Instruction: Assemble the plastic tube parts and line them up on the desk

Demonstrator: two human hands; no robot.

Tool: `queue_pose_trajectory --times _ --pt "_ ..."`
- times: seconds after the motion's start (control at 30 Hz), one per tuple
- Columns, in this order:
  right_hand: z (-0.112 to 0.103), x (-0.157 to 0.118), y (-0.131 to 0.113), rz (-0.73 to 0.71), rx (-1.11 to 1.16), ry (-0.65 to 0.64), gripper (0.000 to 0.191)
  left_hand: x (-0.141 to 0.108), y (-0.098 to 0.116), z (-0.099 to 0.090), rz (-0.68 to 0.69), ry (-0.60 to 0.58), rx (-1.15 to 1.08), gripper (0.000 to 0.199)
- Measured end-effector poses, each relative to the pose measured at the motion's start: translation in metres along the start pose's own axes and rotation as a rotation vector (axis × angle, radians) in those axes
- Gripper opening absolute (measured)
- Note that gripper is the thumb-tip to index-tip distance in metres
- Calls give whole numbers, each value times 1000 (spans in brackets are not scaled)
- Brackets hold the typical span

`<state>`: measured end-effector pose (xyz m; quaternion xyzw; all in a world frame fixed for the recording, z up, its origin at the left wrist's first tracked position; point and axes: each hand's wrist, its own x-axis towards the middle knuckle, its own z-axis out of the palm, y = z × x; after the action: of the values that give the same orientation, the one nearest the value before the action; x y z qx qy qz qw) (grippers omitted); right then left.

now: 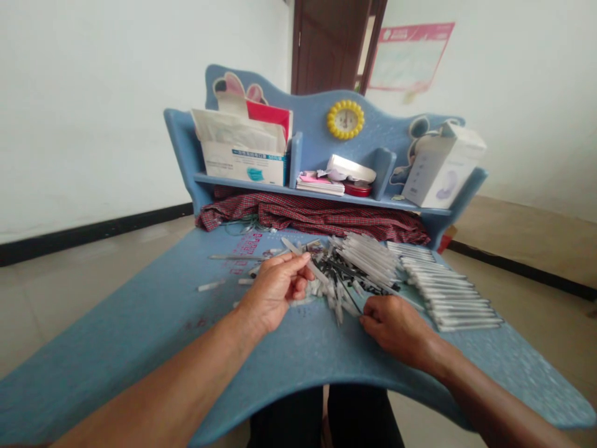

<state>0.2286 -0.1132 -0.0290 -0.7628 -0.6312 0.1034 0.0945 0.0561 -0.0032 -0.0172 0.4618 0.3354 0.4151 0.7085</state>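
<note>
My left hand [280,283] pinches a translucent pen barrel [318,271] between thumb and fingers, slanting over the pile. To its right my right hand [394,326] is closed, low over the desk, on the end of a thin dark pen refill [351,297]. Between the hands lies a heap of clear pen caps [336,306] and small black pieces [332,274]. Behind my right hand is a stack of translucent barrels [368,256]. Farther right, pens [452,302] lie side by side in a row.
The blue desk [261,379] has a raised shelf holding a mask box [242,163], a white case [349,168] and a white carton [441,168]. A yellow clock [346,119] is on its back panel. Checked red cloth [303,214] lies under the shelf. A loose white piece [211,286] lies left.
</note>
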Motion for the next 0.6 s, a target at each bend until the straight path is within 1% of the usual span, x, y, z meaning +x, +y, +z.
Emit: queue_pose_trajectory --times 0.17,0.27,0.33,0.47,0.6 --pt "-1 -10 12 30 170 -15 20 2 -1 -1 -26 41 -31 14" --pt "-2 -13 15 7 221 23 21 2 -1 -1 -25 47 -28 15" --pt "-4 -16 16 -29 260 25 21 3 -1 0 -27 56 -25 14" --pt "-7 -31 19 -114 338 -40 23 3 -2 -1 -41 75 -32 12" --pt "-9 -44 18 -132 340 -69 27 4 -2 -1 -37 86 -40 13"
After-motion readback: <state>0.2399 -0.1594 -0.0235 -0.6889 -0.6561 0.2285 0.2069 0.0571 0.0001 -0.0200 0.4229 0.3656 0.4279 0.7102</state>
